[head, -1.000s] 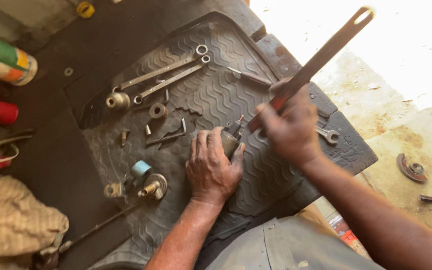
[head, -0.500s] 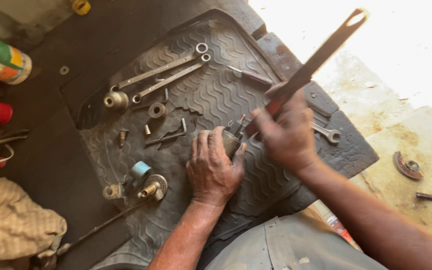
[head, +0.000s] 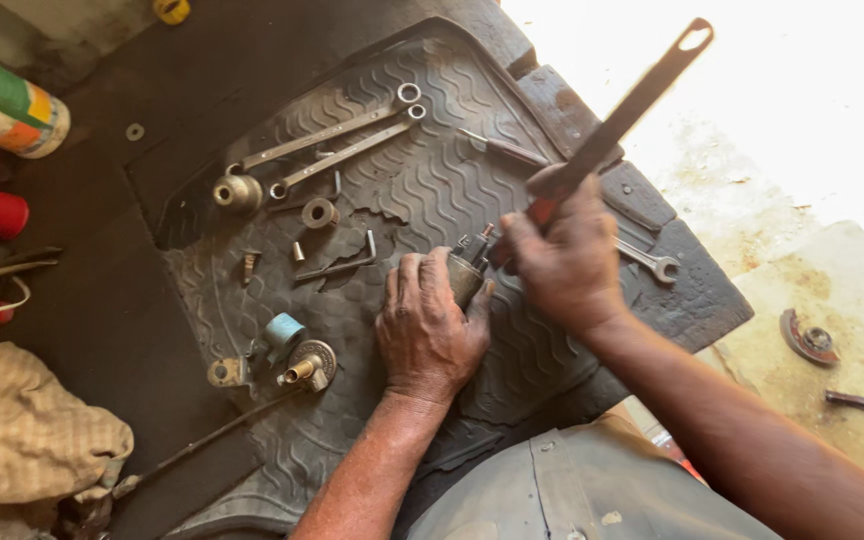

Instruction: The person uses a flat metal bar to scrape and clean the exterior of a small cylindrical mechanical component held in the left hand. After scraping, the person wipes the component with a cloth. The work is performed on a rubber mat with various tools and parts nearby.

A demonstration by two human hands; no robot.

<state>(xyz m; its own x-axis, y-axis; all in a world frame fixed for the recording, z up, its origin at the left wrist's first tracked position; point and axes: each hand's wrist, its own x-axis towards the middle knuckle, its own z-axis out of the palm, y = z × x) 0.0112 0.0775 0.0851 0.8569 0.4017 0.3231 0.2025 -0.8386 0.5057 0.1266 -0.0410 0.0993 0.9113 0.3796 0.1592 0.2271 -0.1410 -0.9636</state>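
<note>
My left hand [head: 430, 325] clamps the small grey cylindrical metal part [head: 465, 275] on the black ribbed rubber mat [head: 422, 180] while my right hand [head: 562, 255], fisted round the long flat dark metal bar [head: 624, 115], is, I judge, mid-prying, needing steady leverage next.

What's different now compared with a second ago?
Very little. The right hand still grips the long flat metal bar, whose raised end has tipped slightly. The left hand stays clamped on the small metal part. The spanners and bits on the rubber mat lie as before.
</note>
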